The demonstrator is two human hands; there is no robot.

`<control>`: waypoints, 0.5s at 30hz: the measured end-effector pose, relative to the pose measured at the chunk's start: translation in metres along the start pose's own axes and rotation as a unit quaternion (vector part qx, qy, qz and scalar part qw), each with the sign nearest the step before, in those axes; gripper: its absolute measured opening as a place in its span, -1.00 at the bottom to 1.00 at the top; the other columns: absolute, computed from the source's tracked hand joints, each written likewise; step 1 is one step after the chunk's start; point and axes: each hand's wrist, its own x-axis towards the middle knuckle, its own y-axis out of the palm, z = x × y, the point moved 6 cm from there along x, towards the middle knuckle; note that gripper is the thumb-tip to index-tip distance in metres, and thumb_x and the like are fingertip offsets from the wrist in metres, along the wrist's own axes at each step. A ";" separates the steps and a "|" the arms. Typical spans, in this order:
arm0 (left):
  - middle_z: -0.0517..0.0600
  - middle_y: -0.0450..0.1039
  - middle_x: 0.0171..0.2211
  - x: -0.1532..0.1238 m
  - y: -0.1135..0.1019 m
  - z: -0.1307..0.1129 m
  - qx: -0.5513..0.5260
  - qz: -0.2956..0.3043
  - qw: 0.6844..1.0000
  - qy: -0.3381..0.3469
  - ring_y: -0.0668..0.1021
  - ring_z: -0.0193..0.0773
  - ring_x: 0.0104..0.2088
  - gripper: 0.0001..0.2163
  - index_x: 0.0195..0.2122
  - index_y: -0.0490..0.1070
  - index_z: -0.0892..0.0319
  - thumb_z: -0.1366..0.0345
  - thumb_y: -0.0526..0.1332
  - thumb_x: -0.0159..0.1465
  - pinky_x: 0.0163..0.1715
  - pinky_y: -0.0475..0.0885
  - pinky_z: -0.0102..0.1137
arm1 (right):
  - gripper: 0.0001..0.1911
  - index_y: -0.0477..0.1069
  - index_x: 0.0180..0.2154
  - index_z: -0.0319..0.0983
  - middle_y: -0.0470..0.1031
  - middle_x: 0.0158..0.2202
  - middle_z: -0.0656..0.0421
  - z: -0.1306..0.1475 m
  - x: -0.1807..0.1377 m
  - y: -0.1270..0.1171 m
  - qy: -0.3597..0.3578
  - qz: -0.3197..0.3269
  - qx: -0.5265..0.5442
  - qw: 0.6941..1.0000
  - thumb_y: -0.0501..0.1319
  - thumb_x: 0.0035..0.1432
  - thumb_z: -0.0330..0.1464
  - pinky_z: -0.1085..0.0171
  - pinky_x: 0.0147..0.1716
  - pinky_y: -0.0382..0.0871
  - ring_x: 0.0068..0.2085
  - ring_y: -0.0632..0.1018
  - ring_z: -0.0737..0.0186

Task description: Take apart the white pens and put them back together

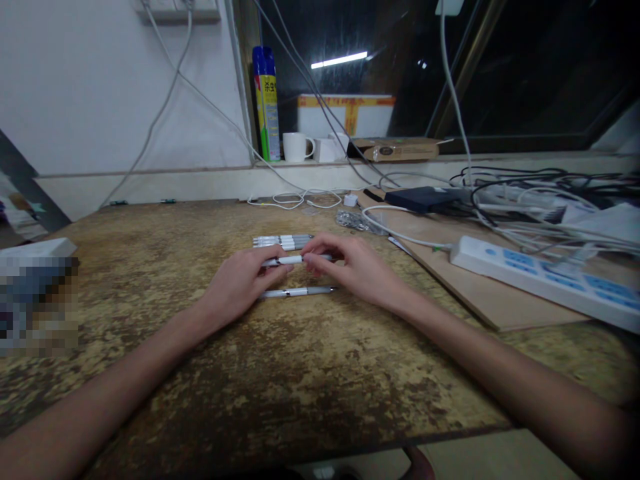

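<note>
worn wood, blotched in yellow and dark brown, is shown as the tabletop [300,380], across which two bare forearms are stretched. nearest on it, a single pen [299,292] is laid crosswise, its left end partly covered by the left hand [240,277]. just beyond, a white pen [296,260] is held level between the two hands: its left part is pinched between the thumb and fingers of the left hand, and its right part is gripped by the bent fingers of the right hand [357,267]. whether it is lifted clear of the wood cannot be told. right behind it, a row of pens [283,241] is lined up side by side, partly hidden by the fingers. to the right, a flat board [490,308] is topped by a white power strip [540,280]. farther back, a clear plastic bag [357,221] and a loosely looped white cable [285,200] are seen, with a dark flat box [423,198] set near tangled cables. along the ledge, a spray can [267,110], a white mug [296,147] and a cardboard box [400,149] are ranged before the dark window [395,33].
</note>
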 end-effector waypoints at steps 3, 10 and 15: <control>0.00 0.55 -0.27 0.000 0.000 0.000 0.002 -0.001 1.000 0.001 0.52 -0.19 -0.29 -0.76 -0.12 0.50 0.13 0.14 0.12 0.42 -0.29 0.33 -0.37 | -0.83 0.53 -0.13 -0.20 0.63 -0.20 0.14 0.002 0.001 -0.001 -0.024 -0.006 -0.002 1.000 0.28 0.23 -0.35 0.24 -0.16 0.44 -0.19 0.61 0.19; -0.02 0.54 -0.27 0.001 -0.001 -0.001 -0.007 -0.008 1.000 0.002 0.51 -0.22 -0.32 -0.82 -0.11 0.48 0.13 0.20 0.15 0.40 -0.32 0.31 -0.39 | -0.76 0.54 -0.16 -0.22 0.61 -0.33 0.15 -0.006 0.000 0.001 0.033 0.003 -0.002 0.999 0.17 0.32 -0.23 0.26 -0.31 0.43 -0.35 0.58 0.23; 0.00 0.55 -0.24 0.001 -0.002 0.000 -0.009 -0.013 1.000 0.003 0.52 -0.18 -0.27 -0.81 -0.11 0.49 0.12 0.19 0.14 0.40 -0.28 0.33 -0.36 | -0.81 0.53 -0.13 -0.20 0.62 -0.21 0.14 -0.008 0.002 -0.002 -0.003 -0.020 0.014 1.000 0.28 0.20 -0.35 0.23 -0.21 0.45 -0.23 0.59 0.20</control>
